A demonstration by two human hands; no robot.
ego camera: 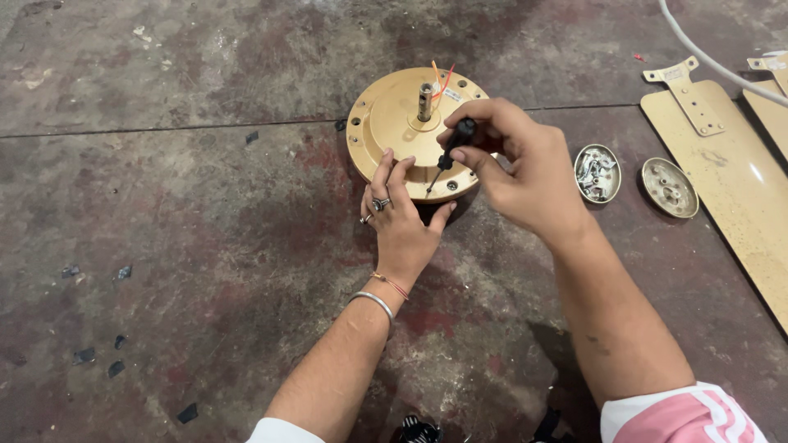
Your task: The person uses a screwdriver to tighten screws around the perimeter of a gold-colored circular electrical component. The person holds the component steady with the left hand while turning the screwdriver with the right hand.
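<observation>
On the stained concrete floor (pixel 164 246), a little above the middle of the view, lies a round gold fan motor housing (pixel 394 123), flat on its back with a short steel shaft (pixel 424 102) standing up from its hub and orange and red wires (pixel 442 82) sprouting beside it. Off at 3 o'clock from the housing, well apart, lie cream fan blades (pixel 730 172) with their metal brackets, and between them and the housing sit two small round metal cups (pixel 597 173), one holding loose screws and bits.

The right hand (pixel 517 168) comes in from the 4 o'clock side and is closed around the black handle of a screwdriver (pixel 450 156). The tool's long axis runs from the handle at 1 o'clock down to the tip at 7 o'clock, and the tip meets the housing's rim at its 5 o'clock edge, seemingly at a screw hole, though the screw itself is too small to tell.

The left hand (pixel 400 217), ringed and braceleted, reaches from 6 o'clock with fingers spread, pressed flat against the housing's near wall just beside the screwdriver tip. It grips nothing. Of the two, the right hand is nearer the rim hole.
</observation>
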